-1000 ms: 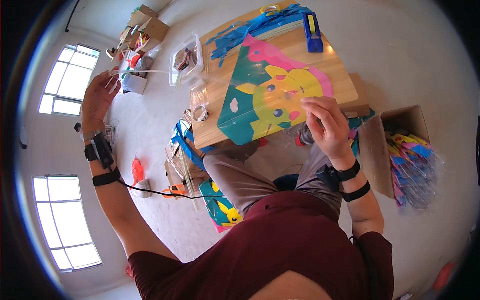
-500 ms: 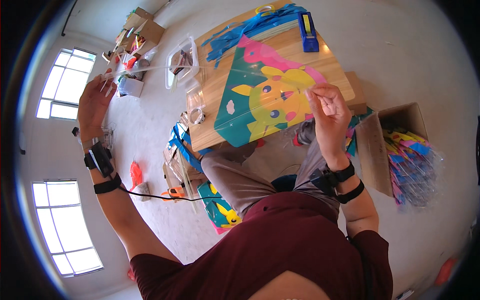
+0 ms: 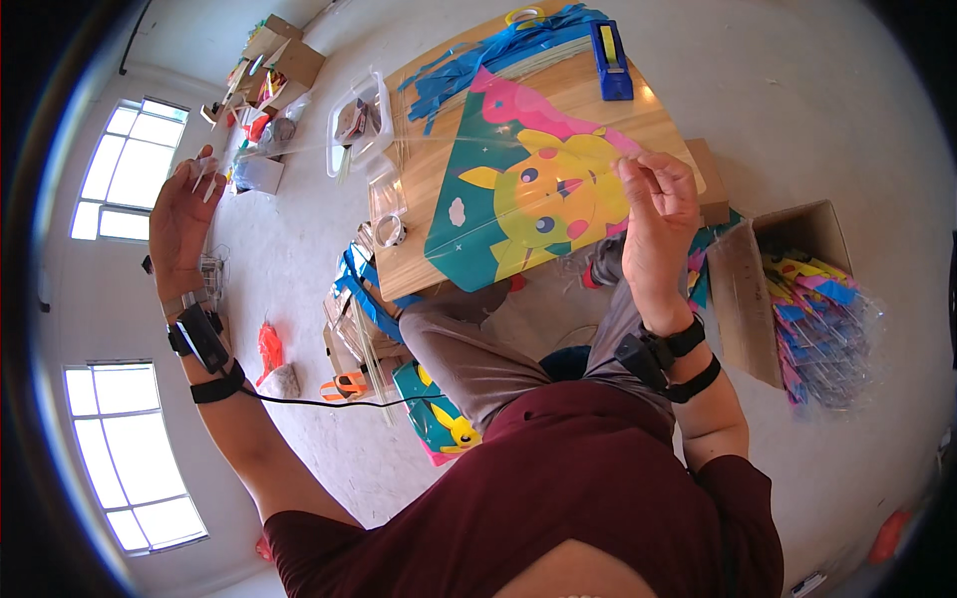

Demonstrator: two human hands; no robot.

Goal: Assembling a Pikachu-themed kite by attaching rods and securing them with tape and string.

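Film, clear and narrow, stretches in the air between the two hands, passing above the table's left edge. Its left end lies within the curled fingers of the left hand, which grasp it well outside that edge, among slim white pieces. The right hand pinches thumb and forefinger together on the other end, too faint there to trace fully, above the table's right part. Beneath lies a printed sheet, reaching the near edge. A tape roll sits by the left edge; blue strips crowd the far edge, and a blue dispenser stands near the far right corner.
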